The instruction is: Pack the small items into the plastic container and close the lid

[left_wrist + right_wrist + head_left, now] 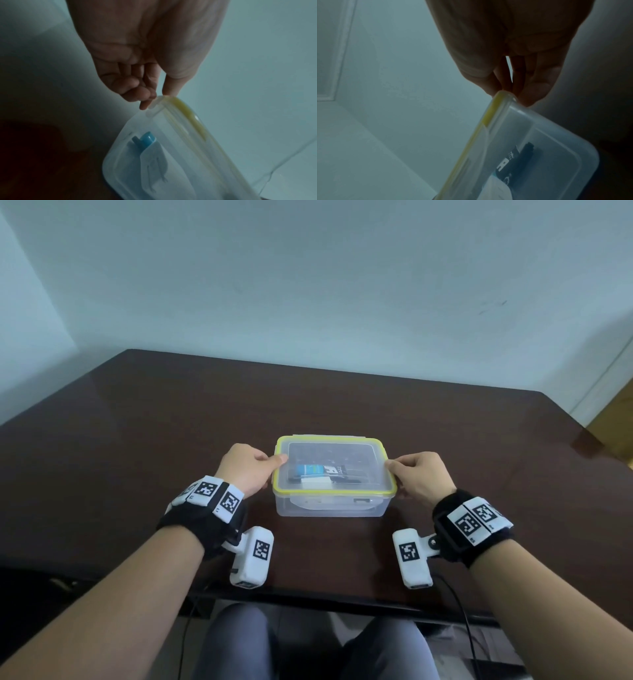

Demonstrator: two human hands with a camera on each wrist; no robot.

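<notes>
A clear plastic container (329,508) stands on the dark brown table (137,440), with its yellow-rimmed lid (335,493) lying on top. Through the lid I see a blue and black packet (318,470) and a white item (317,481) inside. My left hand (267,470) pinches the lid's left edge, thumb on top and fingers curled beneath. My right hand (399,477) pinches the right edge the same way. In the left wrist view my left hand (150,97) meets the rim, above a blue piece (145,140) inside. In the right wrist view my right hand (513,93) grips the rim (498,108), with the black packet (522,155) inside.
A pale wall (308,285) stands behind the table's far edge. The table's front edge (325,604) runs just below my wrists, with my knees and a cable (462,611) under it. A wooden piece (613,419) shows at the far right.
</notes>
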